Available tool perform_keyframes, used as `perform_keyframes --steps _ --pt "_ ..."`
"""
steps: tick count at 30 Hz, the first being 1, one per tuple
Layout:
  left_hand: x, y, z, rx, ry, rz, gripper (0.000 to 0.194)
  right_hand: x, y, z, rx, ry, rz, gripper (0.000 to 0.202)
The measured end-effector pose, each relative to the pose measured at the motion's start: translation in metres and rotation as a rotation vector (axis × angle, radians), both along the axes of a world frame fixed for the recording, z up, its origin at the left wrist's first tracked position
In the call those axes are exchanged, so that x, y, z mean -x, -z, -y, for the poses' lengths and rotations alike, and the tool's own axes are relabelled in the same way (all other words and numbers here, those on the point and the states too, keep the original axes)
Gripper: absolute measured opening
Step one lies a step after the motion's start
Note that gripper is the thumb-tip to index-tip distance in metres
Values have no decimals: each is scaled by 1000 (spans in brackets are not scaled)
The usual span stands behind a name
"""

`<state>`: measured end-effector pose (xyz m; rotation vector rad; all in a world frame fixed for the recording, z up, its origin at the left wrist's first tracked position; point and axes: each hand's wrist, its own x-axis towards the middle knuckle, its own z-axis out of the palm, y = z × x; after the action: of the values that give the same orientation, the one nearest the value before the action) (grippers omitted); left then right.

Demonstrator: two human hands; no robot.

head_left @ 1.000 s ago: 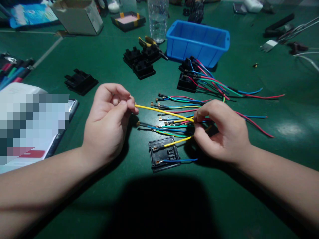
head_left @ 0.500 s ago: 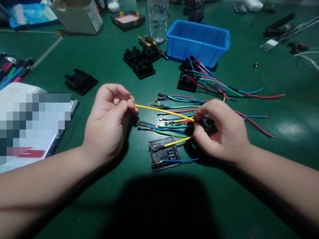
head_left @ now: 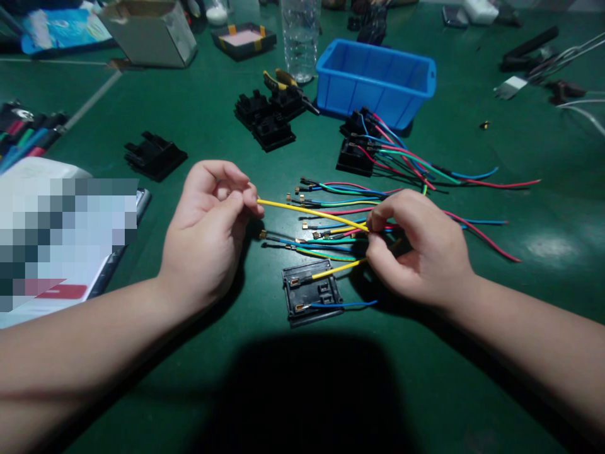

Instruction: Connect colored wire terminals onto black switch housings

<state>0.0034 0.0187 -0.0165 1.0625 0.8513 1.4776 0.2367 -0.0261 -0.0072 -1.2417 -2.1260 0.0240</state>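
A yellow wire (head_left: 307, 210) stretches between my two hands. My left hand (head_left: 208, 227) is closed on its left end, whose tip is hidden by the fingers. At the other end, my right hand (head_left: 416, 243) pinches it between thumb and forefinger. Beneath and beside the right hand lie several coloured wires (head_left: 331, 189) with metal terminals. Nearer to me, a black plastic plate (head_left: 312, 293) lies flat; a second yellow wire (head_left: 335, 270) runs from it toward my right fingers, and a thin blue wire (head_left: 350, 304) crosses its lower part.
Behind the wires stand a blue bin (head_left: 375, 79) and black housings with wires attached (head_left: 355, 154). More black housings (head_left: 271, 120) sit near yellow-handled pliers (head_left: 281, 81) and a clear bottle (head_left: 301, 44). A cardboard box (head_left: 151, 38) stands at the far left.
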Motion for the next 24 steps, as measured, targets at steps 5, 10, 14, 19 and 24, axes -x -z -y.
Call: perform_keyframes --steps 5,10,14,19,24 --pt "0 2 -1 -13 15 3 25 -1 0 -1 -8 -19 16 15" --pt "1 2 -1 -20 18 -2 25 -1 0 -1 -14 -14 23 14" --pt "0 0 0 -18 5 -4 24 -1 0 -1 2 3 23 12" --pt "0 1 1 -28 22 -6 25 -1 0 -1 6 5 11 11" --pt "2 3 1 -62 36 -20 24 -1 0 -1 9 39 1 12"
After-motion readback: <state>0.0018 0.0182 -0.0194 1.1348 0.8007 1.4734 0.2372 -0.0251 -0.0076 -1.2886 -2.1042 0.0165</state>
